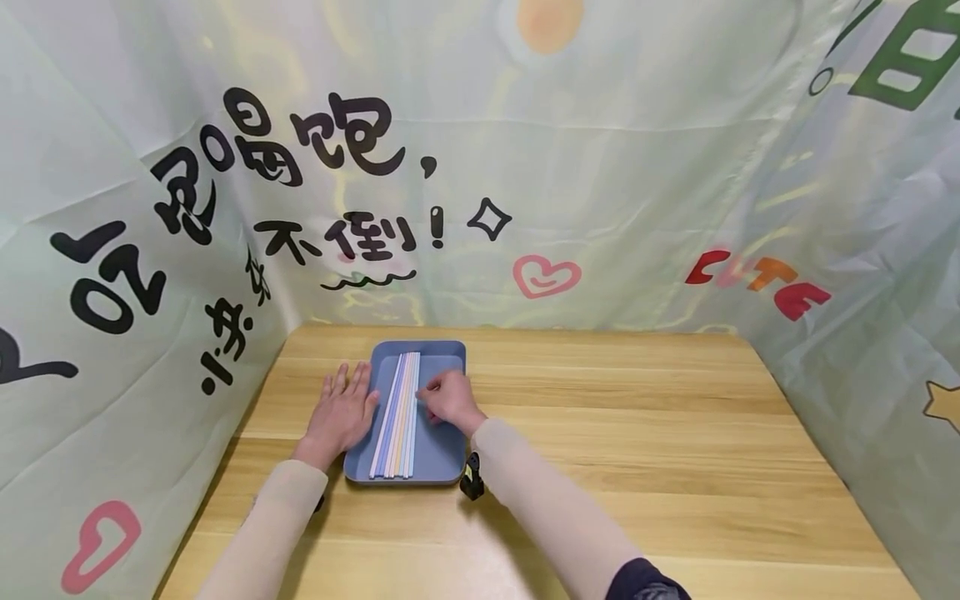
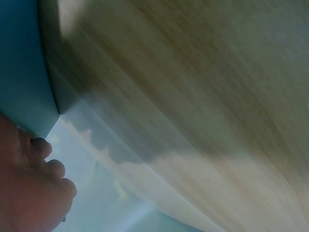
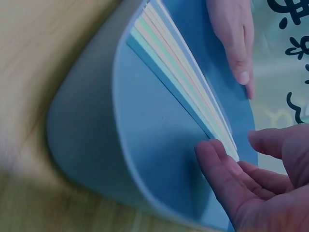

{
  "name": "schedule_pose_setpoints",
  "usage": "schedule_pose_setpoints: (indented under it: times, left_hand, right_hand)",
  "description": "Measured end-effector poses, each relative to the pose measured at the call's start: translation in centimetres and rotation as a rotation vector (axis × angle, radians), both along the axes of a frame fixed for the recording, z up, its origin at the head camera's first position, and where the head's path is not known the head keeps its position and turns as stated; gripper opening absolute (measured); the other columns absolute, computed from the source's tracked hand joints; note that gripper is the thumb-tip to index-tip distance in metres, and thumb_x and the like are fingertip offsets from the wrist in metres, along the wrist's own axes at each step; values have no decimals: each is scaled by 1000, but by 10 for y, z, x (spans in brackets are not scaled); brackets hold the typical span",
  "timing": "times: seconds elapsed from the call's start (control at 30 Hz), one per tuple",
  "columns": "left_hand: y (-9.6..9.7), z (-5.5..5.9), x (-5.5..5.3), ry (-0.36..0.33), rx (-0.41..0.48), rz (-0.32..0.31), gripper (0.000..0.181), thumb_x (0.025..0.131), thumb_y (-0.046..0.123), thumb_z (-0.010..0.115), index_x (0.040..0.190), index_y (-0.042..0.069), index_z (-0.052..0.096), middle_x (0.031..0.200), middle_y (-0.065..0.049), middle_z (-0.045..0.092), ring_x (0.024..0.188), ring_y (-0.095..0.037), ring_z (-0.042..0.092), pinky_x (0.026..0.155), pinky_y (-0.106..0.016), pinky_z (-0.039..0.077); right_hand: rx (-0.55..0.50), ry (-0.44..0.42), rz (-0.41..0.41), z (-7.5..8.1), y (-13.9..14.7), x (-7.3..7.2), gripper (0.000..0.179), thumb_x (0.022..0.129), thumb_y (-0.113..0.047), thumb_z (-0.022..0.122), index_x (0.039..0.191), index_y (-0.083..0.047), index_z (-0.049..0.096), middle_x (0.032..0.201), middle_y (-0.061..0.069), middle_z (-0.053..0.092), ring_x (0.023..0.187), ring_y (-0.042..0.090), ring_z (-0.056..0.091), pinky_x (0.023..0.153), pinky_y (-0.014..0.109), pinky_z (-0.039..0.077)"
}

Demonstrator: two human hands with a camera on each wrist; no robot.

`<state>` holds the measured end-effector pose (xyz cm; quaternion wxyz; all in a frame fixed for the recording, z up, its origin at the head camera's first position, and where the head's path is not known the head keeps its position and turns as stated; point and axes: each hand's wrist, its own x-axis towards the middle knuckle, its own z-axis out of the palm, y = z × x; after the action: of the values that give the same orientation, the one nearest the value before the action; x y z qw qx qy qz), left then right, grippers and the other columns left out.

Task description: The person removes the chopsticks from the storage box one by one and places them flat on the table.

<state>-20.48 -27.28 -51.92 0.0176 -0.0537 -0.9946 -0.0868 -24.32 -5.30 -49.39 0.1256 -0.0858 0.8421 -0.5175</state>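
A blue-grey rectangular tray [image 1: 444,450] lies on the table. In it a bundle of long, thin pastel strips [image 1: 399,417], white, blue, purple, pink, yellow and green, runs lengthwise, fanned wider at the near end. My left hand [image 1: 343,419] rests against the tray's left side with its fingers extended. Inside the tray on the right, my right hand [image 1: 448,397] has its fingertips at the right edge of the bundle. The right wrist view shows the thumb apart from the fingers, with no strip gripped between them. In the left wrist view, part of my left hand [image 2: 31,188] shows beside the tray.
The wooden table [image 1: 637,433] extends to the right of the tray. Printed fabric walls [image 1: 637,192] with lettering and hearts enclose the back and both sides. A black wrist device [image 1: 472,477] sits under my right forearm, near the tray's front right corner.
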Motion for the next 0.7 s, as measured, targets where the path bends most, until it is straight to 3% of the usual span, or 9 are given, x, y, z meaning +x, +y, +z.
schedule_pose_setpoints:
  times: [0.33, 0.7]
  left_hand:
    - [3, 2, -1, -14, 12, 8, 64, 115, 33, 31, 167, -2, 15, 174, -21, 20, 162, -48, 10, 131, -65, 7]
    - [1, 2, 0, -18, 1, 11, 64, 116, 34, 29, 167, -2, 16, 174, -22, 19, 162, -49, 10, 131, -65, 8]
  right_hand:
    - [-32, -101, -21, -4, -10, 5, 18, 96, -7, 76, 101, 9, 72, 77, 25, 75, 70, 40, 78, 57, 41, 65]
    - [-26, -139, -50, -6, -14, 6, 19, 94, -5, 78, 107, 8, 71, 74, 19, 73, 60, 30, 76, 54, 36, 64]
